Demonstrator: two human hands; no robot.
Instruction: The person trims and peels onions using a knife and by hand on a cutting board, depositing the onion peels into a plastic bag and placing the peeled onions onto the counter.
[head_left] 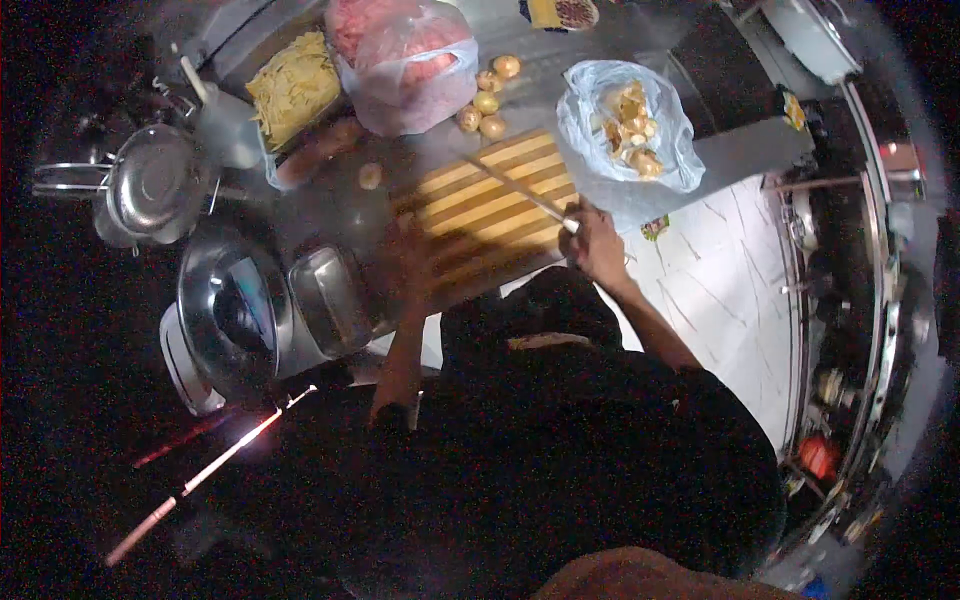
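My right hand (598, 243) is closed round the white handle of a knife (525, 192). Its long blade reaches up and left across a striped wooden cutting board (490, 215). At the board's left edge my left hand (408, 245) is in deep shadow, and its fingers are too dim to make out. Several onions (487, 102) sit just beyond the board. To the right of the board, an open pale plastic bag (575, 115) holds onion skins and pieces (640, 130). A small round onion-like piece (370, 176) lies left of the board.
A tray of cut pale strips (295, 85) and a bag of pink-red food (415, 70) stand at the back left. On the left are an empty metal pan (335, 295), a large steel bowl (230, 310) and a strainer (155, 185). Shelves (870, 200) line the right.
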